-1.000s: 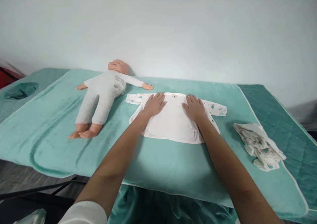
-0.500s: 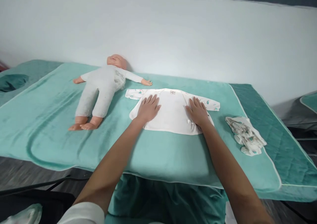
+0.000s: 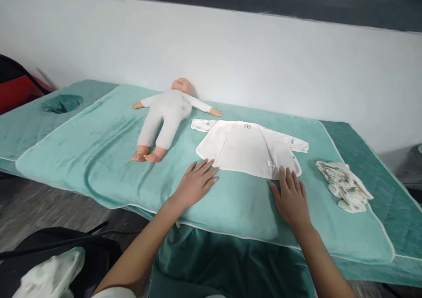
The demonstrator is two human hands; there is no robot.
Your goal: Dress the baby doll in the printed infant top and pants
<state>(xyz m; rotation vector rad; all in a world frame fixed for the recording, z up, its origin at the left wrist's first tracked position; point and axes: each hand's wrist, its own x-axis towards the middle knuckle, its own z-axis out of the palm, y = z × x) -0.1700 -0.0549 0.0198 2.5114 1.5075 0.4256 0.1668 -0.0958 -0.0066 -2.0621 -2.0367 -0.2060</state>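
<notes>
A white baby shirt with patterned sleeves lies spread open on the green bed cover, its inside facing up. My left hand is open, palm down, with its fingertips by the shirt's lower left edge. Over the lower right edge reach the fingertips of my right hand, also open and holding nothing. To the left of the shirt a baby doll with a white cloth body lies on its back, arms stretched out and one hand near the shirt's left sleeve.
Crumpled patterned baby clothing lies at the right on the green cover. The bed has a face hole at its left end, beside a red and black object. Below left, white patterned cloth rests on something black. A white wall stands behind.
Both my hands have drawn back toward me, from the middle of the shirt to its lower edge. The shirt stays spread flat. My view has turned left.
</notes>
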